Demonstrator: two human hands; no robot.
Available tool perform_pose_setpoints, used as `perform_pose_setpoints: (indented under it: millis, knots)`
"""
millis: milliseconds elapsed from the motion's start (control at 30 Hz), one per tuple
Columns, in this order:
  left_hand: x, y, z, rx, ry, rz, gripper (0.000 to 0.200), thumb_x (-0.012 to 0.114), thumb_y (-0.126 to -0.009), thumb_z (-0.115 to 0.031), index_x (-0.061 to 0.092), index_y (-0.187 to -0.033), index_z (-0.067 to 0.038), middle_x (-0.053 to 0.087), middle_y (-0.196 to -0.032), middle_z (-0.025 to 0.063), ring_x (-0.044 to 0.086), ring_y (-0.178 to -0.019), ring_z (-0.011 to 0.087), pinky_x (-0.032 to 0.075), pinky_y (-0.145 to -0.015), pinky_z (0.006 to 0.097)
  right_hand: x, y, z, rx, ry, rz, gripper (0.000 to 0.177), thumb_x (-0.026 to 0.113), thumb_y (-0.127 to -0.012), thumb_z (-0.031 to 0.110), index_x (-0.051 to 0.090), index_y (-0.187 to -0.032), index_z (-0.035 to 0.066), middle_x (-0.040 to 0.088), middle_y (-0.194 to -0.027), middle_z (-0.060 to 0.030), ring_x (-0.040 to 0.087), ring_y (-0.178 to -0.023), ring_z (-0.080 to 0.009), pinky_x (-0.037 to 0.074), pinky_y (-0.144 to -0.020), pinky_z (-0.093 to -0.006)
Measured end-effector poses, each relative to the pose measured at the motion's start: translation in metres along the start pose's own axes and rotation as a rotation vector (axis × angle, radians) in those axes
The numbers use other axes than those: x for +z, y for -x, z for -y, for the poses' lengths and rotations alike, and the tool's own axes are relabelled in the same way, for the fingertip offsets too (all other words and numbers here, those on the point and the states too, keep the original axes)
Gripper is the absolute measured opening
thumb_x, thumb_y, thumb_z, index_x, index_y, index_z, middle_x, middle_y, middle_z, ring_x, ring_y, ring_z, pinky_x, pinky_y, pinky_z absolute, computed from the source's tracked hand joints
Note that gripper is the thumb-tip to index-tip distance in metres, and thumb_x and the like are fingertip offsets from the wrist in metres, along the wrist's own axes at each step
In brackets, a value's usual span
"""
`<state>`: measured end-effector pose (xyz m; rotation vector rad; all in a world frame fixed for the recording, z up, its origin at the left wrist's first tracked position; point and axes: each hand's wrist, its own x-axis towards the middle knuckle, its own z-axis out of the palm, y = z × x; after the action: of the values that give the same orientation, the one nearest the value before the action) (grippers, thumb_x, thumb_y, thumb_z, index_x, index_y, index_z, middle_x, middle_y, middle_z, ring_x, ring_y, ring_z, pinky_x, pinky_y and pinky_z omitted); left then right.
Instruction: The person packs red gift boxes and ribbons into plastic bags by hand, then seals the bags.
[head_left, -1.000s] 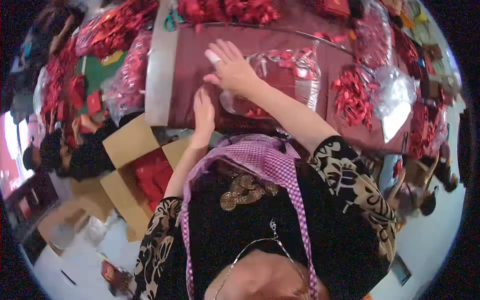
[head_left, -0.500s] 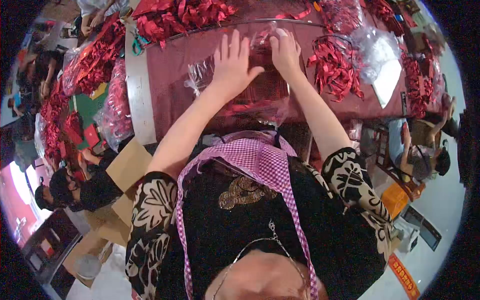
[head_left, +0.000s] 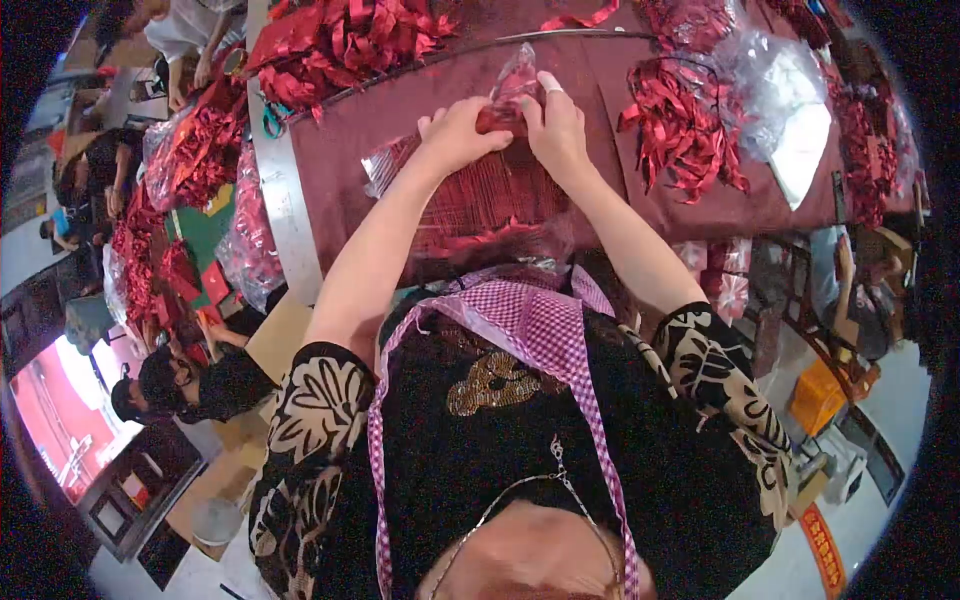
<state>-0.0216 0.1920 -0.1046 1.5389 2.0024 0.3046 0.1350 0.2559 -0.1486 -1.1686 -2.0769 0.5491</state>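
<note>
A clear plastic bag (head_left: 518,72) lies flat on the table in front of me, holding a stack of dark red ribbon strips (head_left: 495,195). My left hand (head_left: 458,137) curls over the bag's far end, fingers bent and thumb pointing inward, closed on the gathered plastic. Opposite it, my right hand (head_left: 557,130) pinches the same end from the right between thumb and index finger. A white wrap covers one of its fingertips. Crumpled plastic sticks up between both hands.
A dark red cloth covers the table (head_left: 345,150). Loose red ribbon bundles (head_left: 685,130) lie to the right, beside clear bags (head_left: 765,85). More ribbon heaps (head_left: 350,45) and teal scissors (head_left: 272,122) sit at the far left. Other people work on both sides.
My left hand was spread flat over the bag; its fingers have now curled in at the far end, closer to my right hand. My right hand has moved slightly nearer me.
</note>
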Motion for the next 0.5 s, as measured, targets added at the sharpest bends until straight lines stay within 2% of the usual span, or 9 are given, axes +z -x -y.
perform_pose_setpoints:
  millis: [67, 100, 133, 200, 333, 433, 500]
  knots:
    - [0.000, -0.004, 0.028, -0.028, 0.289, 0.009, 0.055, 0.064, -0.073, -0.047, 0.058, -0.116, -0.013, 0.062, -0.109, 0.0106, 0.055, -0.106, 0.0284, 0.033, -0.094, 0.0441, -0.002, -0.005, 0.016, 0.128, -0.178, 0.151, 0.048, 0.057, -0.086, 0.027, 0.043, -0.122, 0.000, 0.062, -0.099, -0.0211, 0.058, -0.097, -0.0364, 0.038, -0.089, -0.0452]
    - [0.007, -0.014, 0.042, 0.057, 0.311, 0.000, 0.050, 0.063, -0.074, -0.046, 0.061, -0.111, -0.012, 0.064, -0.104, 0.0098, 0.058, -0.103, 0.0267, 0.037, -0.089, 0.0423, -0.005, -0.017, 0.017, 0.147, -0.141, 0.251, 0.044, 0.056, -0.086, 0.029, 0.045, -0.120, 0.003, 0.064, -0.095, -0.0186, 0.060, -0.091, -0.0369, 0.040, -0.086, -0.0483]
    - [0.005, -0.009, 0.045, 0.058, 0.308, -0.002, 0.050, 0.063, -0.074, -0.046, 0.061, -0.111, -0.012, 0.064, -0.104, 0.0098, 0.058, -0.103, 0.0267, 0.037, -0.089, 0.0423, -0.001, -0.024, 0.022, 0.145, -0.143, 0.249, 0.044, 0.056, -0.086, 0.029, 0.045, -0.120, 0.003, 0.064, -0.095, -0.0186, 0.060, -0.091, -0.0369, 0.040, -0.086, -0.0483]
    - [0.001, -0.005, 0.041, 0.109, 0.196, -0.130, 0.046, 0.063, -0.075, -0.045, 0.062, -0.108, -0.014, 0.065, -0.100, 0.0091, 0.060, -0.098, 0.0272, 0.042, -0.084, 0.0421, 0.002, -0.038, 0.025, 0.067, 0.055, 0.287, 0.047, 0.057, -0.084, 0.037, 0.046, -0.118, 0.005, 0.061, -0.100, -0.0201, 0.058, -0.100, -0.0355, 0.038, -0.087, -0.0534]
    - [0.003, -0.008, 0.030, -0.015, 0.185, -0.041, 0.041, 0.062, -0.076, -0.044, 0.064, -0.104, -0.014, 0.066, -0.094, 0.0099, 0.061, -0.094, 0.0282, 0.044, -0.080, 0.0396, 0.017, -0.041, 0.018, 0.120, 0.061, 0.318, 0.043, 0.053, -0.086, 0.037, 0.047, -0.114, 0.005, 0.062, -0.100, -0.0187, 0.058, -0.099, -0.0347, 0.038, -0.086, -0.0551]
    - [-0.005, -0.006, 0.026, 0.027, 0.205, -0.077, 0.036, 0.060, -0.078, -0.042, 0.066, -0.098, -0.013, 0.066, -0.090, 0.0103, 0.062, -0.091, 0.0286, 0.046, -0.077, 0.0380, 0.007, -0.045, 0.019, 0.057, 0.055, 0.254, 0.042, 0.052, -0.087, 0.036, 0.047, -0.115, 0.006, 0.062, -0.102, -0.0166, 0.058, -0.099, -0.0343, 0.038, -0.086, -0.0547]
    - [0.000, -0.010, 0.033, 0.109, 0.231, -0.118, 0.034, 0.059, -0.080, -0.040, 0.067, -0.093, -0.009, 0.066, -0.087, 0.0114, 0.062, -0.087, 0.0286, 0.047, -0.076, 0.0360, -0.004, -0.046, 0.022, 0.055, -0.122, 0.189, 0.036, 0.052, -0.088, 0.029, 0.051, -0.114, 0.005, 0.062, -0.103, -0.0167, 0.058, -0.102, -0.0337, 0.039, -0.089, -0.0472]
